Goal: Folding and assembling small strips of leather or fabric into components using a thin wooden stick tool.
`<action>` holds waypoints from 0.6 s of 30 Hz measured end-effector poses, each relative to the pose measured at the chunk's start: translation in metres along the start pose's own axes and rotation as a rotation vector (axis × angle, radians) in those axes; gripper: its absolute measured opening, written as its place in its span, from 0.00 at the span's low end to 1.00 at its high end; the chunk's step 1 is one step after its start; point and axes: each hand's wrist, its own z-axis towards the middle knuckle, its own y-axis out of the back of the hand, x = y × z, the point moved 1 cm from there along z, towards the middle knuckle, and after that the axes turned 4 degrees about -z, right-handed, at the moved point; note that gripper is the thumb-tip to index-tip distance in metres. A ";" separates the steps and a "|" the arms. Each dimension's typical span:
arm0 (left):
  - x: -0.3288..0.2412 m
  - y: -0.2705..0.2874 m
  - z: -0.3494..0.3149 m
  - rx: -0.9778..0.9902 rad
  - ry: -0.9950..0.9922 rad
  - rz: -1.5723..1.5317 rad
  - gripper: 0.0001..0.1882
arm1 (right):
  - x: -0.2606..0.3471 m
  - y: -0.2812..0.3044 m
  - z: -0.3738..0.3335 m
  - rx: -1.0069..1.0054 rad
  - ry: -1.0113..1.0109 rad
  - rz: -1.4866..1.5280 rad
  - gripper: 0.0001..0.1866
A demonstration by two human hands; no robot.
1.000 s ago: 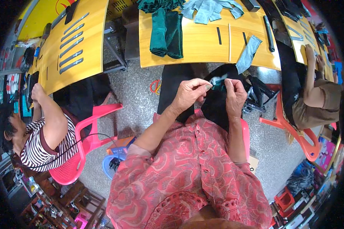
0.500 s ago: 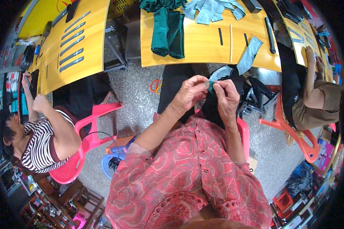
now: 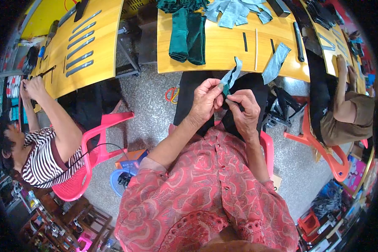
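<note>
Fabric strip shifted left, held between hands

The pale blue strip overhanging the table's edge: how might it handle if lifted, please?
The pale blue strip would probably be floppy: the similar strip in the left hand bends and curls. It looks thin, so is likely light for its size. With one end past the edge of the table, it might slip off if nudged.
</note>
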 end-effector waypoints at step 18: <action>-0.015 -0.010 -0.008 0.084 -0.185 0.445 0.05 | -0.007 0.000 -0.004 -0.028 -0.184 0.045 0.07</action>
